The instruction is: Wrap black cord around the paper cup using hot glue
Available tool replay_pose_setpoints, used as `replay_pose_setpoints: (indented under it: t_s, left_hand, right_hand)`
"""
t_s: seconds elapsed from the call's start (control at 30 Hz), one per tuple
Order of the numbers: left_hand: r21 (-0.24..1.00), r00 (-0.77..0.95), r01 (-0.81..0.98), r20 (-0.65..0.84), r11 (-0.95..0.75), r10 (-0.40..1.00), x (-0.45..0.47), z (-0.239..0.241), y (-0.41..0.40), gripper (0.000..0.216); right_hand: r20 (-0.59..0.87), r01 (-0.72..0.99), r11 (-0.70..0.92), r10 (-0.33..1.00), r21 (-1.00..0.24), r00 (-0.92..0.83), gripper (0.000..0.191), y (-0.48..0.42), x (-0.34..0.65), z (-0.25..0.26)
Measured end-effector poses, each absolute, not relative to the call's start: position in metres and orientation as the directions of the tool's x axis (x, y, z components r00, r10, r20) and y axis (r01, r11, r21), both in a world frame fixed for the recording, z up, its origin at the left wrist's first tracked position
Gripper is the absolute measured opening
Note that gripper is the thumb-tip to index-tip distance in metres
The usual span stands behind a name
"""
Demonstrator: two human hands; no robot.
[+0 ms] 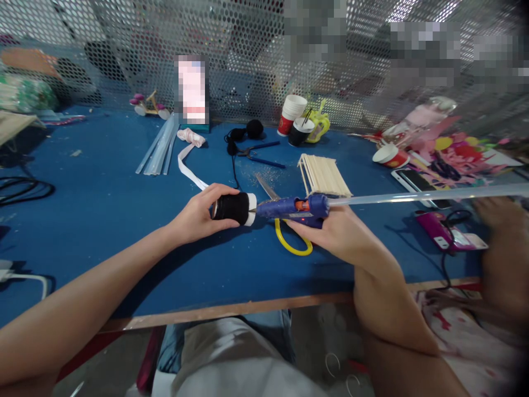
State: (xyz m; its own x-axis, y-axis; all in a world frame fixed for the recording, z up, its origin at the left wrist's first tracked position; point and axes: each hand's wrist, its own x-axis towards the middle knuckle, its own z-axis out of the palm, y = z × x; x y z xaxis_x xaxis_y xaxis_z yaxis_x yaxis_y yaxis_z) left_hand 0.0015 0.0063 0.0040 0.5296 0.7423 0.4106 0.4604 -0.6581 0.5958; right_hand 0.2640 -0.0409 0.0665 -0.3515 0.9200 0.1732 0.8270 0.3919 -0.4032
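My left hand (197, 216) is wrapped round a paper cup covered in black material (233, 208), held on its side just above the blue table (103, 220). My right hand (330, 231) grips a blue hot glue gun (297, 208) with its nozzle pointing at the cup's white rim. A long clear glue stick (425, 194) sticks out of the gun's back toward the right. Under the gun lie yellow-handled scissors (289, 242).
A popsicle-stick frame (324, 175), loose glue sticks (159, 148), white ribbon (188, 162), pliers with black yarn (252, 140), paper cups (294, 113), a phone (413, 181) and craft scraps lie on the table. Another person's arm (502, 248) rests at the right. A mesh wall stands behind.
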Motion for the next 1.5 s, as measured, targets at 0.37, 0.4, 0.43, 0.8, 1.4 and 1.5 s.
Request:
replay_pose_setpoints:
  t_s: [0.37, 0.4, 0.43, 0.8, 1.4, 1.5]
  left_hand:
    - [0.593, 0.535, 0.434, 0.437, -0.678, 0.723, 0.003, 0.002, 0.005, 0.052]
    - [0.594, 0.532, 0.439, 0.433, -0.675, 0.727, 0.003, 0.002, 0.005, 0.052]
    - [0.593, 0.532, 0.442, 0.430, -0.673, 0.729, 0.003, 0.002, 0.005, 0.052]
    - [0.572, 0.539, 0.442, 0.447, -0.691, 0.714, 0.002, 0.002, 0.004, 0.051]
    - [0.515, 0.552, 0.442, 0.489, -0.735, 0.675, 0.004, 0.005, 0.001, 0.052]
    - [0.495, 0.563, 0.448, 0.491, -0.745, 0.665, 0.005, 0.005, -0.002, 0.060]
  right_hand:
    - [0.192, 0.619, 0.196, 0.979, -0.760, -0.074, 0.022, -0.018, 0.282, 0.072]
    - [0.236, 0.610, 0.188, 0.972, -0.770, -0.003, 0.024, -0.011, 0.288, 0.071]
    - [0.292, 0.625, 0.178, 0.953, -0.760, 0.083, 0.028, -0.004, 0.294, 0.070]
    - [0.303, 0.891, -0.318, 0.857, -0.324, 0.416, 0.044, 0.063, 0.326, 0.042]
    - [0.431, 0.757, 0.455, 0.866, -0.469, -0.254, 0.029, 0.003, 0.251, 0.067]
    - [0.335, 0.655, 0.558, 0.830, -0.510, -0.447, 0.025, -0.008, 0.220, 0.064]
